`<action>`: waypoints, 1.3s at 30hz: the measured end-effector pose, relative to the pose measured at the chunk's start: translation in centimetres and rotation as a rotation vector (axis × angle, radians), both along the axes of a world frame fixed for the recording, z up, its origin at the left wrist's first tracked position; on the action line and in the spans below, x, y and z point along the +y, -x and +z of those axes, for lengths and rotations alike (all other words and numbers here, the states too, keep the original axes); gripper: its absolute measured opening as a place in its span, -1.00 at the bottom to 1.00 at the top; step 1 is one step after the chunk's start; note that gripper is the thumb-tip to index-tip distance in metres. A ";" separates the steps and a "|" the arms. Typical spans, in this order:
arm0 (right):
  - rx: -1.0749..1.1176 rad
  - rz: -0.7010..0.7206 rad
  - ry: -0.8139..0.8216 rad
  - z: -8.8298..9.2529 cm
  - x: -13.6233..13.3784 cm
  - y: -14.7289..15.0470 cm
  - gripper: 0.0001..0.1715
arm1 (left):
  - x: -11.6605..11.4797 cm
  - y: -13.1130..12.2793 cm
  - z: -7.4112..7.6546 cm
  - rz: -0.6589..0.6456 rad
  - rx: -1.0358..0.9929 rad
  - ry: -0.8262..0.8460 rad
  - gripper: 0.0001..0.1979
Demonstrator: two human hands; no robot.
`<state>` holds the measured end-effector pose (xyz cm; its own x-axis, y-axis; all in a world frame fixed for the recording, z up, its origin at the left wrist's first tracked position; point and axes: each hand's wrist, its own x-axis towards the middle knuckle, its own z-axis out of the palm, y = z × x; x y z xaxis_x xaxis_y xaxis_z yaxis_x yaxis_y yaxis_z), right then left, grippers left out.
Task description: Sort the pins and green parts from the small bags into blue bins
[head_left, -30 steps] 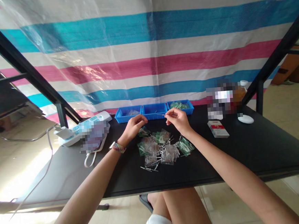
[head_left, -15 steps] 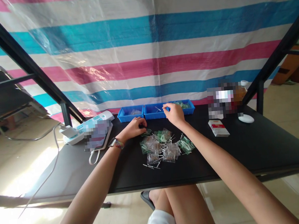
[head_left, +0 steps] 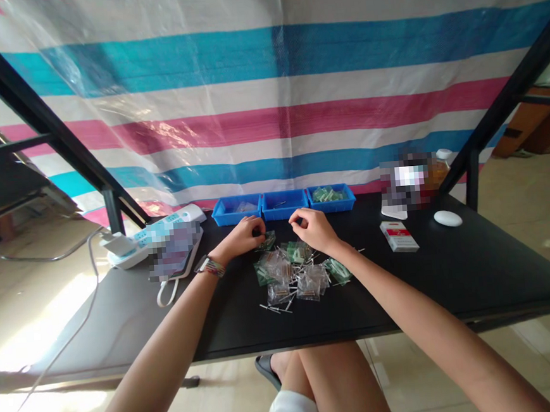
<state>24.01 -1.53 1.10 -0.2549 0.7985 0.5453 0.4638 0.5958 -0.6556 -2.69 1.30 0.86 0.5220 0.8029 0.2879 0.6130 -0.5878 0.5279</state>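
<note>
My left hand (head_left: 244,237) rests at the left of the pile, its fingers curled closed beside a small green packet (head_left: 267,240). Whether the fingertips grip that packet is hidden. Above the pile's back edge, my right hand (head_left: 315,229) has bent fingers drawn together, and nothing shows in them. Below the hands lie clear plastic bags (head_left: 312,282) of small brownish pieces, green packets (head_left: 338,271) and loose thin silvery rods (head_left: 277,308). Behind stand a left blue tray (head_left: 238,219) with clear bags, a middle blue tray (head_left: 282,214) with a thin rod, and a right blue tray (head_left: 333,206) with green packets.
On the black table (head_left: 382,299), a white power strip (head_left: 181,218) and a blurred phone-like device (head_left: 176,248) with a cable lie left. A red-and-white box (head_left: 400,237), a white oval object (head_left: 448,218) and a bottle (head_left: 443,162) are right. A striped sheet (head_left: 249,125) hangs behind.
My right hand has moved from over the middle tray back toward me and slightly left. A thin rod lies in that tray. My left hand stays by the pile. The view has shifted slightly.
</note>
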 end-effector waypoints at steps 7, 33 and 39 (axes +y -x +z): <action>0.248 0.061 0.267 0.0 -0.7 0.5 -0.75 | -1.2 -1.5 1.6 0.019 -0.517 0.251 -0.80; 0.576 0.294 0.540 0.1 -1.1 1.6 -0.63 | -3.6 -5.3 2.4 -0.035 -0.542 0.518 -0.58; 0.600 0.302 0.484 0.4 -1.3 1.5 -0.61 | -3.7 -5.0 2.4 -0.015 -0.470 0.453 -0.49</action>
<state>22.54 -2.87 1.52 -0.2711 0.9237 0.2706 -0.1814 0.2270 -0.9568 2.30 -2.42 3.27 0.4354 0.8918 0.1234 0.2497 -0.2514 0.9351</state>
